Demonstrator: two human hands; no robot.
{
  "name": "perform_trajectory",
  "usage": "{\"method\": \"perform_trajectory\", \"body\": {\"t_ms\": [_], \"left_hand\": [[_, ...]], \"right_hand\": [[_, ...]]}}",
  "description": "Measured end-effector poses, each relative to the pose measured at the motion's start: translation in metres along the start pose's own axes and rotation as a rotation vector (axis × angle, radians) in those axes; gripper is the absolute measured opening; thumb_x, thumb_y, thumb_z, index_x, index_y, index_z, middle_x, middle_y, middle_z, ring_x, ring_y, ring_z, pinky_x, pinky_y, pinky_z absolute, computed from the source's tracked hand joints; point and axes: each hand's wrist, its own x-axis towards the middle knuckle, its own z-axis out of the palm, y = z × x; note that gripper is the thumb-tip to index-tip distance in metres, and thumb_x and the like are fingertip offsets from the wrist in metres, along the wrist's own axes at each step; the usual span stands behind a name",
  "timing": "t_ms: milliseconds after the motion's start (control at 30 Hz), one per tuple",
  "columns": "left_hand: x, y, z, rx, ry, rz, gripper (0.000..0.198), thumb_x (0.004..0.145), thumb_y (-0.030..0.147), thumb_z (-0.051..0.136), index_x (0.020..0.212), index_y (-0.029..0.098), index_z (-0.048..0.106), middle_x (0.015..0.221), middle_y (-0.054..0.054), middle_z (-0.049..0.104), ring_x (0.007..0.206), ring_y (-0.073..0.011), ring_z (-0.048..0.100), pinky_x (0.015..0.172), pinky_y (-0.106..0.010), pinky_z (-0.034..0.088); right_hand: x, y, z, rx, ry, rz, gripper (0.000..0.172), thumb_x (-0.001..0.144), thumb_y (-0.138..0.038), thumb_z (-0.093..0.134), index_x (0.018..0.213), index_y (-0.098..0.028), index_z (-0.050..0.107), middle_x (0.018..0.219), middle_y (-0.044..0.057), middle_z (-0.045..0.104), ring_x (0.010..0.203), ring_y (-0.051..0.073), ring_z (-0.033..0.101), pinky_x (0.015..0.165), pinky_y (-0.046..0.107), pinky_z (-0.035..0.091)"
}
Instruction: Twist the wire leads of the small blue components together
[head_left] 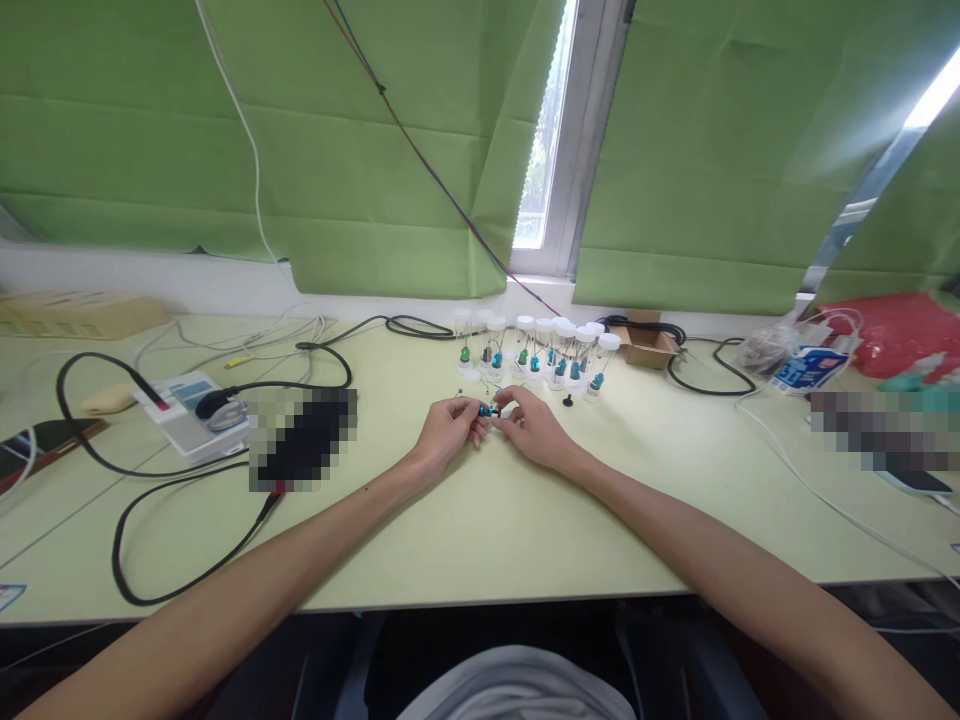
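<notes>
Close together over the middle of the table, my left hand [447, 430] and my right hand [534, 430] pinch a small shiny blue and black piece [489, 411] between their fingertips. Its exact kind is too small to make out, and the fingers cover part of it. Just beyond the hands stand several clear vials [534, 345] with white caps, each holding a small blue or green piece with a thin stem. A small black part [568, 401] lies right of my right hand. Tiny loose bits [487, 387] lie between the hands and the vials.
An open cardboard box [646, 347] sits behind the vials to the right. On the left are a white power strip [199, 415], a blurred-out dark object [304, 440] and looping black cables [120, 520]. A red bag [900, 330] and a blue-white packet [810, 368] lie far right.
</notes>
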Motion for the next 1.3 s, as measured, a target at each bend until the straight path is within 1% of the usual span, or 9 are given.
{"method": "perform_trajectory", "body": {"t_ms": [200,433,500,667,767,867,967,1100,1300], "left_hand": [[-0.0007,0.0009,0.0001,0.003,-0.001,0.003,0.019,0.079,0.029,0.061,0.074,0.011,0.065,0.068,-0.007,0.063,0.054,-0.0119,0.055,0.050,-0.026,0.045],[0.0007,-0.0007,-0.0007,-0.011,-0.011,-0.011,0.019,0.077,0.031,0.064,0.072,0.012,0.065,0.068,-0.007,0.064,0.054,-0.0118,0.055,0.051,-0.027,0.045],[0.0009,-0.0010,-0.0007,-0.008,-0.009,-0.004,0.020,0.077,0.031,0.064,0.071,0.012,0.065,0.068,-0.007,0.063,0.053,-0.0117,0.055,0.051,-0.027,0.045],[-0.0002,0.0002,-0.0001,0.002,-0.002,0.011,0.020,0.078,0.031,0.062,0.073,0.012,0.065,0.066,-0.007,0.062,0.054,-0.0121,0.055,0.051,-0.026,0.045],[-0.0008,0.0008,0.0001,0.008,-0.003,0.011,0.020,0.079,0.030,0.060,0.073,0.012,0.065,0.067,-0.007,0.062,0.055,-0.0118,0.055,0.051,-0.026,0.045],[-0.0008,0.0004,-0.0002,0.008,-0.006,0.014,0.019,0.079,0.030,0.060,0.073,0.012,0.064,0.068,-0.008,0.062,0.055,-0.0120,0.055,0.050,-0.026,0.045],[-0.0004,0.0000,-0.0004,-0.002,-0.006,0.008,0.019,0.078,0.030,0.062,0.073,0.012,0.064,0.068,-0.008,0.063,0.054,-0.0121,0.055,0.050,-0.026,0.045],[-0.0002,0.0003,-0.0002,-0.004,-0.003,0.000,0.019,0.078,0.029,0.062,0.074,0.011,0.065,0.068,-0.008,0.063,0.054,-0.0116,0.055,0.051,-0.026,0.045],[0.0000,0.0003,-0.0002,0.011,-0.009,0.009,0.020,0.080,0.030,0.059,0.074,0.011,0.064,0.068,-0.007,0.061,0.055,-0.0120,0.055,0.051,-0.026,0.046]], "right_hand": [[0.0005,0.0042,0.0013,0.049,-0.020,0.004,0.021,0.087,-0.028,0.054,0.106,-0.019,0.052,0.100,0.005,0.059,0.057,0.009,0.057,0.064,0.029,0.050],[0.0000,-0.0036,-0.0005,0.042,-0.050,0.017,0.015,0.094,-0.032,0.043,0.098,-0.020,0.053,0.076,-0.001,0.062,0.054,0.011,0.058,0.063,0.028,0.047],[-0.0001,-0.0048,-0.0006,0.035,-0.053,0.025,0.016,0.094,-0.033,0.044,0.099,-0.020,0.053,0.080,0.000,0.064,0.054,0.011,0.057,0.064,0.028,0.047],[-0.0003,-0.0013,0.0006,-0.001,-0.014,0.014,0.021,0.087,-0.031,0.055,0.104,-0.020,0.052,0.102,0.006,0.062,0.061,0.010,0.056,0.064,0.029,0.049],[0.0001,0.0022,0.0014,0.007,-0.003,0.002,0.022,0.086,-0.029,0.055,0.106,-0.019,0.052,0.104,0.006,0.060,0.063,0.011,0.057,0.064,0.029,0.050],[0.0004,0.0030,0.0013,0.028,-0.020,0.000,0.020,0.088,-0.030,0.052,0.106,-0.020,0.052,0.101,0.005,0.059,0.059,0.009,0.056,0.063,0.029,0.049],[0.0002,0.0002,0.0005,0.047,-0.035,0.019,0.017,0.091,-0.030,0.048,0.104,-0.020,0.052,0.092,0.002,0.060,0.053,0.009,0.056,0.061,0.028,0.048],[-0.0006,-0.0044,-0.0005,0.052,-0.052,0.031,0.015,0.094,-0.031,0.043,0.101,-0.020,0.051,0.080,-0.001,0.060,0.053,0.010,0.057,0.062,0.028,0.047],[-0.0009,-0.0022,0.0000,-0.002,-0.019,0.000,0.020,0.087,-0.028,0.054,0.105,-0.019,0.052,0.104,0.006,0.061,0.061,0.010,0.056,0.066,0.030,0.048]]}}
